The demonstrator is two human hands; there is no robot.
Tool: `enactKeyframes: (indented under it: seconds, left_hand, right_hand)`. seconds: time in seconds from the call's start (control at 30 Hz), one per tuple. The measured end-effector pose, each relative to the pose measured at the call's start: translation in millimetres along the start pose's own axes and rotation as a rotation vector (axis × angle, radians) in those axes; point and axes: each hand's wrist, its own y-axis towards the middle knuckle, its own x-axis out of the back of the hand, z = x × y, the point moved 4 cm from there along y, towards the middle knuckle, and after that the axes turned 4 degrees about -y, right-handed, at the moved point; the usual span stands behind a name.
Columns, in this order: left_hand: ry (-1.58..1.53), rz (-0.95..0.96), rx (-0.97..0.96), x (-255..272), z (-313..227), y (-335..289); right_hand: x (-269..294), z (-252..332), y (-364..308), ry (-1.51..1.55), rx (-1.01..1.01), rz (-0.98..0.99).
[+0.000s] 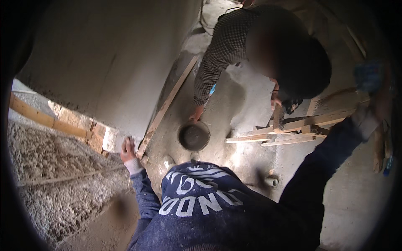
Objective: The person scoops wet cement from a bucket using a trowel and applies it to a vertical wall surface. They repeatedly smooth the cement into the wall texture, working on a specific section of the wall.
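Observation:
My left hand (pixel 128 150) is at the lower edge of a smooth grey wall (pixel 113 75), close to the foot of a long wooden batten. Its fingers are slightly bent and apart, with nothing seen in them. My right arm reaches far out to the right. There my right hand (pixel 379 102) is dark and blurred, near a bluish thing (pixel 368 77) whose kind I cannot make out. Whether the fingers grip it does not show. In front of me, a co-worker's hand (pixel 197 113) touches the rim of a round bucket (pixel 194 136) holding grey wet mix.
The co-worker (pixel 226 37) bends over the floor ahead, other hand by some wooden pieces (pixel 293 125) at the right. The long batten (pixel 167 104) leans along the wall. A short pipe end (pixel 272 182) lies near my right side. Rough masonry (pixel 63 175) is at left.

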Motion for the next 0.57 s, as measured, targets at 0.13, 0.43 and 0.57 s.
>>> enactKeyframes:
  seconds: [0.13,0.43,0.57]
  left_hand:
    - [-0.085,0.136,-0.047,-53,-100,15]
    - [-0.053,0.945,-0.245,-134,-180,1]
    - [-0.009,1.334,-0.101,-147,-181,-9]
  right_hand:
    - [80,150,-143,0.554,-0.280,0.326]
    - [169,444,-388,1.710,-0.922,1.796]
    - [175,478,-381,1.784,-0.609,1.936]
